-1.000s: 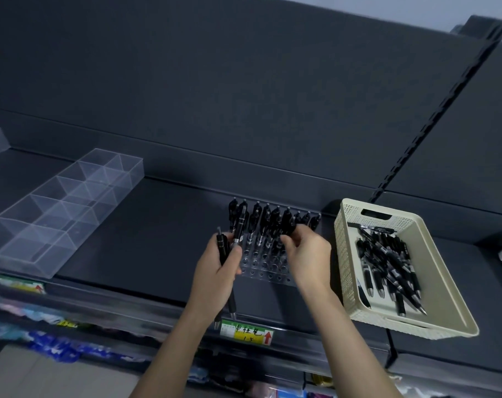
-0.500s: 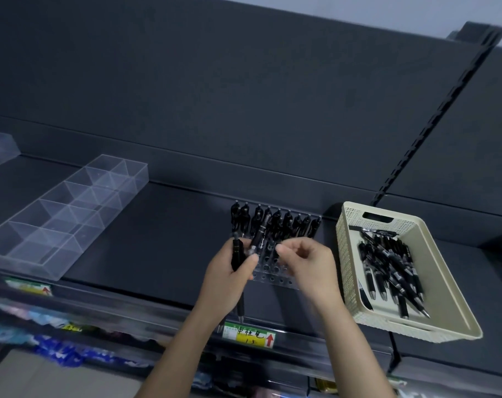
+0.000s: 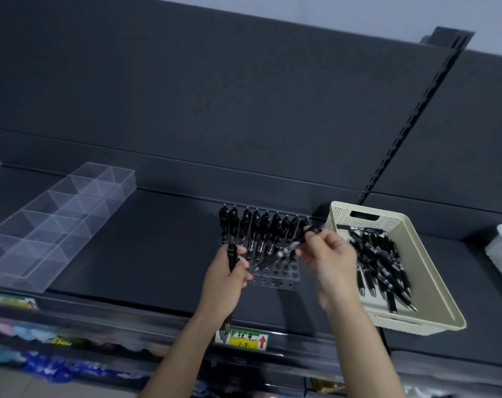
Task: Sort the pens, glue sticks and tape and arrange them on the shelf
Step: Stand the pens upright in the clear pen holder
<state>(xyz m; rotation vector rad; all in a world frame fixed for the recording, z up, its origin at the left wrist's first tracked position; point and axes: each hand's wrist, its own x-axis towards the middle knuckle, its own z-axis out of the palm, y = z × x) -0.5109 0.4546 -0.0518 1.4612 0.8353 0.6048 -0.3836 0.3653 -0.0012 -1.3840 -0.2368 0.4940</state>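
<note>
Right hand pinches one black pen by its top end, tip angled down at the clear hole rack, likely aiming for a free front hole. Left hand is curled round at least one spare pen, upright beside the rack as ready supply. Back rows hold standing pens; the rest lie loose in the cream basket to the right.

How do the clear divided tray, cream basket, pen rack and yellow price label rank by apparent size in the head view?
1. clear divided tray and cream basket: they look too alike to rank.
2. pen rack, clearly smaller.
3. yellow price label, smallest.
</note>
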